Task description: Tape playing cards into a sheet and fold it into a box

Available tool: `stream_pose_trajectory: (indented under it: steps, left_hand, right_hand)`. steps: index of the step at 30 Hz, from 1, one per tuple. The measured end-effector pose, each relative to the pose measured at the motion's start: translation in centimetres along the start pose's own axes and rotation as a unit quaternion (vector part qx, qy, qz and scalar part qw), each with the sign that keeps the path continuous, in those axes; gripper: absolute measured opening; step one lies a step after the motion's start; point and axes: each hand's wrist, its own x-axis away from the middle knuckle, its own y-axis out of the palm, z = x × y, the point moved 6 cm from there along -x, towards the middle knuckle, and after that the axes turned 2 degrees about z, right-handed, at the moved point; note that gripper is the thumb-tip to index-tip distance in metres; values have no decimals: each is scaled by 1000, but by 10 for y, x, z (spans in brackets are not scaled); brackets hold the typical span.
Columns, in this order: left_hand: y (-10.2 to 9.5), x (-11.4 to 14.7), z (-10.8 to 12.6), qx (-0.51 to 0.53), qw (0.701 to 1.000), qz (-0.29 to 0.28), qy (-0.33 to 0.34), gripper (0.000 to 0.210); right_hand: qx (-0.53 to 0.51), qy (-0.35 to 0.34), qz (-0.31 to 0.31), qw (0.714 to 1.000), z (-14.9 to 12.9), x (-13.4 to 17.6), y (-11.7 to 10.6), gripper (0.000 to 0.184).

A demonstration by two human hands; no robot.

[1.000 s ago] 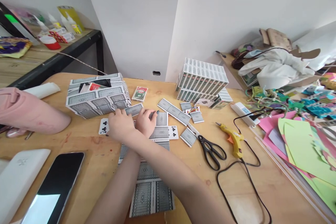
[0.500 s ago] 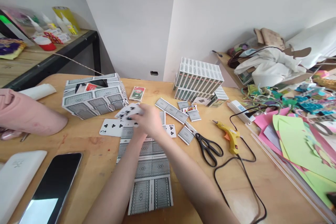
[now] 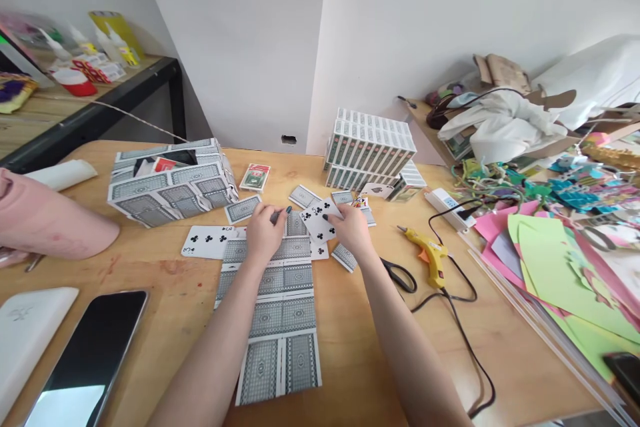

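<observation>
At table centre: panel of playing cards (image 3: 299, 313), backs up, laid in rows, its nearest row made of 2 cards side by side. Above its far right part: fan of club cards (image 3: 320, 219), at least 2, faces up, corners reading 4 and 5. Right hand (image 3: 352, 227): thumb and fingers closed on the right edge of that fan. Left hand (image 3: 264, 230): over the panel's far left part, fingers curled, thumb and fingertips close together; cannot tell whether anything is gripped. Left of the panel: 3 of clubs (image 3: 206, 240), face up, its right end beside the panel. Beyond the left hand: single card (image 3: 242, 209), back up. Further off: card-covered box (image 3: 173, 195), open-topped; card pack (image 3: 255, 177); block of card packs (image 3: 373, 143). Right: black scissors (image 3: 411, 279), partly hidden by the forearm; yellow glue gun (image 3: 431, 260). Near left: phone (image 3: 85, 347), screen up.
</observation>
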Motion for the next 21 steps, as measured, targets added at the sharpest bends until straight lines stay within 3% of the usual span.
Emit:
stream_pose_trajectory:
  steps: [5, 9, 13, 21]
  left_hand:
    - [-1, -2, 0, 14, 1000, 7, 4, 20]
    - [-1, -2, -1, 15, 1000, 12, 4, 19]
    - [-3, -3, -3, 38, 999, 27, 0, 19]
    - [-10, -7, -15, 147, 986, 61, -52, 23]
  right_hand:
    - [-36, -14, 16, 999, 3, 1, -21, 23]
    - [-193, 27, -6, 981, 10, 16, -34, 25]
    - [-250, 77, -108, 959, 18, 46, -24, 37]
    - [-220, 62, -129, 965, 29, 70, -7, 31]
